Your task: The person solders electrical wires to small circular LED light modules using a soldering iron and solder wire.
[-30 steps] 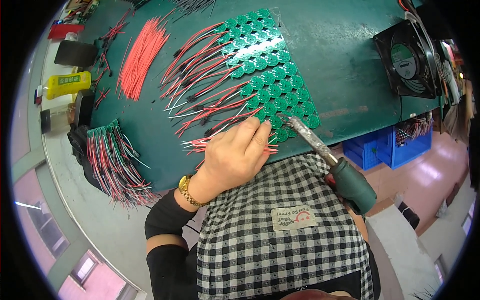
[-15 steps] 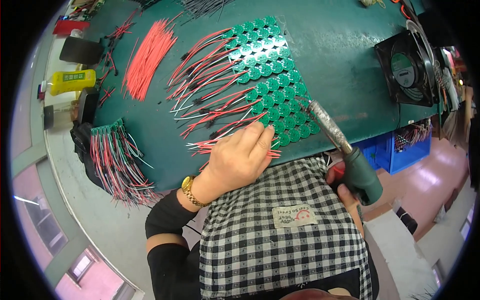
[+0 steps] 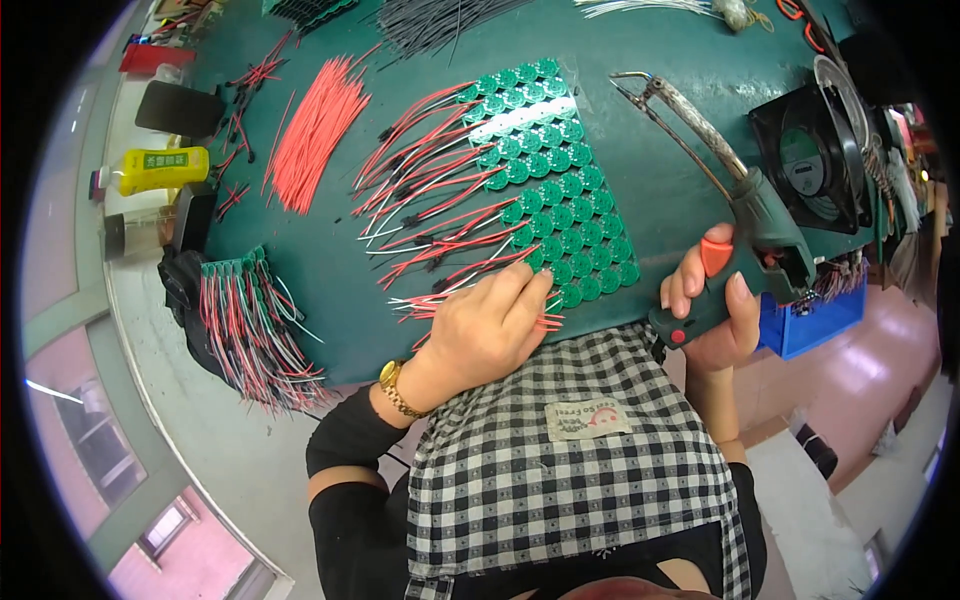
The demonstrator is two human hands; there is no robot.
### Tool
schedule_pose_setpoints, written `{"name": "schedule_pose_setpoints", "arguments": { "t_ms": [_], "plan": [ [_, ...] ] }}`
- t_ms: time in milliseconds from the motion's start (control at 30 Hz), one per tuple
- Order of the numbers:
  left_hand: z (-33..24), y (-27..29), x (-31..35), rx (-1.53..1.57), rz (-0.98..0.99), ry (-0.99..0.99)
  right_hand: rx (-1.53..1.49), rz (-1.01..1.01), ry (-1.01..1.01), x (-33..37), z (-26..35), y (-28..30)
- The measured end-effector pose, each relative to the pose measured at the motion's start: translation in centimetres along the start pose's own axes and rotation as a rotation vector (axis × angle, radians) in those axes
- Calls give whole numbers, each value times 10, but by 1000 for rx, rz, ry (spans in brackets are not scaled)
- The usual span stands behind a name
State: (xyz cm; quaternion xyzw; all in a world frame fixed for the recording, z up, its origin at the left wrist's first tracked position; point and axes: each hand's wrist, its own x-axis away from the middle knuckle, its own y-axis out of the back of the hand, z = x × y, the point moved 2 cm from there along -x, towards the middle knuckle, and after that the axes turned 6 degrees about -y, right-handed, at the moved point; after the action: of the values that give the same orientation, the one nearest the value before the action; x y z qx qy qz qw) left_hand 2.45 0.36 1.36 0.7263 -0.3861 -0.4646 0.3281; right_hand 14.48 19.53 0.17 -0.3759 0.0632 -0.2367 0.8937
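Presently, your right hand [image 3: 736, 325] grasps the soldering gun [image 3: 768, 220], right of the green circuit-board panel [image 3: 571, 213]. Your left hand [image 3: 485, 326], fingers bunched, meets the panel's lower-left corner; its hold cannot be determined.

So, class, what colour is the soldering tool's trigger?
The trigger is orange-red; it shows in the head view.
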Motion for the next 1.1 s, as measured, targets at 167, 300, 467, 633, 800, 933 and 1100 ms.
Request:
{"name": "schedule_pose_setpoints", "arguments": {
  "t_ms": [167, 300, 467, 633, 800, 933, 1100],
  "plan": [
    [-7, 8, 4, 18, -29, -46, 53, 19, 29, 2, 2, -10],
    [-8, 15, 8, 60, -29, -58, 27, 33, 49, 7, 2, -10],
    [0, 19, 11, 111, 17, -71, 46, 56, 42, 7, 4, -15],
    [12, 66, 19, 87, -27, -46, 78, 77, 25, 7, 8, -17],
    [40, 153, 5, -172, -393, 223, 62, 49, 2, 13, 1, -19],
    [116, 161, -17, -342, -310, 297, 76, 80, 47, 23, 6, -28],
    [168, 119, -23, -219, -245, 370, 121, 77, 91, 19, 6, -26]
  ]
}}
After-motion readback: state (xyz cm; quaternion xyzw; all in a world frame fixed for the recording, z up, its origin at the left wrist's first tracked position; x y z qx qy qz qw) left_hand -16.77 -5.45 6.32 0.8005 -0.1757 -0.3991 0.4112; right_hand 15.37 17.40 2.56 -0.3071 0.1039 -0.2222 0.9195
